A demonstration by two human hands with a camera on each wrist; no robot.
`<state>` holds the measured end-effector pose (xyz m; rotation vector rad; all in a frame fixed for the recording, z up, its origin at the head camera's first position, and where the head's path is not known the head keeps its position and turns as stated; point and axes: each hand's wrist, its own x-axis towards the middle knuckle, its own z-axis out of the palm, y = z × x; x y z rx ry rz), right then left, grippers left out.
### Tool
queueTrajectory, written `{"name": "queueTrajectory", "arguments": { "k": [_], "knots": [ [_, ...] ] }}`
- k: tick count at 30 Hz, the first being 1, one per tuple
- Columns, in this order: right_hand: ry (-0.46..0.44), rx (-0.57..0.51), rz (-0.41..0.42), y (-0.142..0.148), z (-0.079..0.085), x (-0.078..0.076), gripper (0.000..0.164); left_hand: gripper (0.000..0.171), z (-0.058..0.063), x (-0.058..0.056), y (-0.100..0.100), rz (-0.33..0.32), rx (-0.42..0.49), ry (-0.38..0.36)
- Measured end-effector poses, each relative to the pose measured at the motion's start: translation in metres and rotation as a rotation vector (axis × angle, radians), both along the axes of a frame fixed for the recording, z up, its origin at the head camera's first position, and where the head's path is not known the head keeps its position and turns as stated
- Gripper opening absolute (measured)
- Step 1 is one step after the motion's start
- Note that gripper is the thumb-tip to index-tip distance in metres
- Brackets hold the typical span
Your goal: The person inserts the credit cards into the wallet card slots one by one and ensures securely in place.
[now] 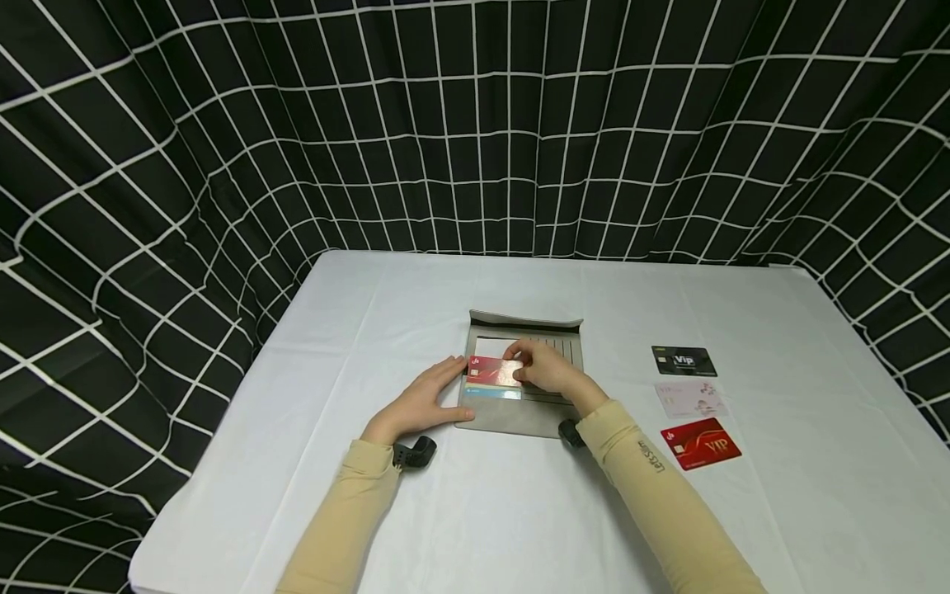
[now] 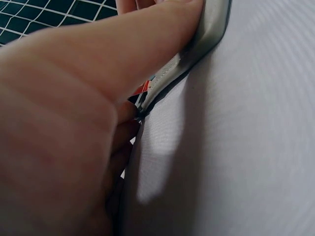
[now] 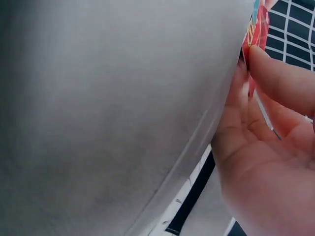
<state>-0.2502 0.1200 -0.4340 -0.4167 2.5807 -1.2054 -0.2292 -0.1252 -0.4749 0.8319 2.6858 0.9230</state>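
Black curtain with a white grid, hung in folds behind and along both sides; grid lines bow and ripple. In front of it, a table under a white cloth, faint creases, its far edge close to the curtain's foot.

Two tan sleeves reach in from the near side: left sleeve slanting up and rightward, right sleeve, lettered near the cuff, up and leftward.

Grey wallet lying open near mid-table, far edge raised in a lip, slot lines across its inside.

Left hand: at the wallet's left edge, fingers extended and touching that side, thumb spread away from them onto the near left corner. Right hand: over the wallet's inside, wrist angled in from the right, fingers bent, thumb and fingertips pinching the right end of a red card.

Red card sits over the slots at the wallet's left; just nearer, a blue-edged card.

Right of the wallet, well apart, three cards in a column: black card farthest, pink card between, red VIP card nearest.
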Motion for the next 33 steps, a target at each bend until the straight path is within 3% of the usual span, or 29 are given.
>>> {"name": "queueTrajectory", "arguments": {
  "k": [7,15,22,33],
  "knots": [
    [0.036,0.074,0.104,-0.0031,-0.0005,0.0023,0.038,0.090,0.0015,-0.0004,-0.0003,-0.002,-0.002,0.008],
    [0.035,0.069,0.103,-0.0017,0.0007,0.0025,0.036,0.089,0.0015,-0.0001,0.0006,-0.012,0.006,0.009],
    [0.082,0.084,0.145,-0.0013,0.0021,0.0016,0.036,0.090,0.0023,-0.0007,0.0004,-0.007,0.002,0.000],
    [0.069,0.071,0.214,-0.0017,-0.0010,0.0024,0.035,0.089,-0.0001,-0.0013,-0.0012,-0.003,-0.015,0.009]
  ]
}}
